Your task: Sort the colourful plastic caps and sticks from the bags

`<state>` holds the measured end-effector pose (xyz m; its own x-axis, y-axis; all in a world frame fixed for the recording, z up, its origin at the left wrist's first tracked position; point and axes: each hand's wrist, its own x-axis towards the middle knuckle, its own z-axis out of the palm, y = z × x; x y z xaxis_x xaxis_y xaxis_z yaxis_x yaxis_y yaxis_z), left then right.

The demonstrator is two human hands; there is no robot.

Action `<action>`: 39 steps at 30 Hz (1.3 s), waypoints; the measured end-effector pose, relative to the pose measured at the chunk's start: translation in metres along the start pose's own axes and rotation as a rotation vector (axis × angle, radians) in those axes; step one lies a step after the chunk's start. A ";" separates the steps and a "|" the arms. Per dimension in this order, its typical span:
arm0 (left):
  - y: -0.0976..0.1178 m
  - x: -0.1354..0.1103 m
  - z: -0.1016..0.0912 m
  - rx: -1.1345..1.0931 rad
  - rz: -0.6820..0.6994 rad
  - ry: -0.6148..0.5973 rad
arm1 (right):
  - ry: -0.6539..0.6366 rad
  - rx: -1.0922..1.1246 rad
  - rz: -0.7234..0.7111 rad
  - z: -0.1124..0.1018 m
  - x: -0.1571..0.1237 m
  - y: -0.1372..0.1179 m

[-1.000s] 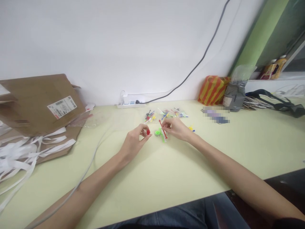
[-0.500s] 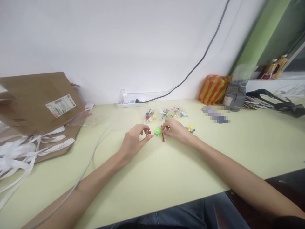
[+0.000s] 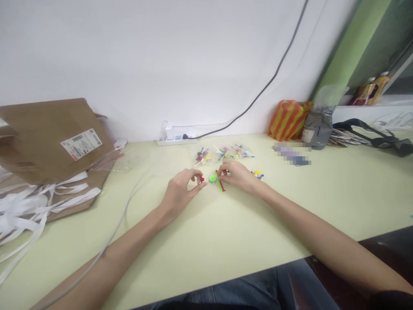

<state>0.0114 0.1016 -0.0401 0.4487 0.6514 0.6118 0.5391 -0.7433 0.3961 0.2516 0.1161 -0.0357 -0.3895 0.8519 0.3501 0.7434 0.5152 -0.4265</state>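
Note:
In the head view, my left hand (image 3: 180,189) has a small red plastic piece (image 3: 202,179) at its curved thumb and fingers. My right hand (image 3: 237,174) is closed at the fingertips over thin plastic sticks: a red stick (image 3: 223,188) and a green stick (image 3: 220,184) slant out below them. How firmly the fingers grip the sticks is partly hidden. Between the two hands a round bright green piece (image 3: 212,179) lies on the table. Behind the right wrist sit small yellow and blue pieces (image 3: 258,174), partly covered.
Clear bags of coloured plastic parts (image 3: 235,152) lie behind my hands. A power strip (image 3: 176,138) stands at the wall. Cardboard (image 3: 48,137) and white straps (image 3: 32,206) fill the left side. A pale cable (image 3: 119,228) crosses my left forearm. A striped bag (image 3: 287,120) stands back right.
At my right fingertips the red and green sticks have turned slightly, and their lower ends now show further right. Both hands stay nearly in place.

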 end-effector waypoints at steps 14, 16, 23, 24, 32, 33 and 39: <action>0.018 -0.006 -0.001 -0.004 0.040 0.123 | -0.026 0.684 -0.047 -0.006 -0.011 -0.058; 0.018 -0.005 -0.001 -0.016 0.043 0.100 | -0.035 0.660 -0.060 -0.009 -0.010 -0.056; 0.017 -0.004 0.001 -0.016 -0.016 0.013 | 0.170 0.194 -0.133 -0.042 -0.003 -0.009; 0.017 -0.004 0.001 -0.004 -0.024 0.004 | 0.173 0.102 -0.109 -0.047 -0.002 0.000; 0.009 -0.003 0.000 0.010 -0.053 -0.026 | 0.089 -0.154 -0.185 -0.038 -0.001 0.011; 0.008 -0.003 0.000 0.009 -0.058 -0.034 | 0.132 -0.173 -0.197 -0.031 0.000 0.006; 0.002 -0.002 0.004 -0.013 -0.088 -0.051 | 0.241 -0.277 -0.211 0.010 0.014 -0.010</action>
<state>0.0143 0.0995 -0.0431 0.4364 0.7207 0.5387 0.5685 -0.6849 0.4557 0.2335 0.1232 -0.0344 -0.4351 0.6670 0.6048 0.7920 0.6031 -0.0954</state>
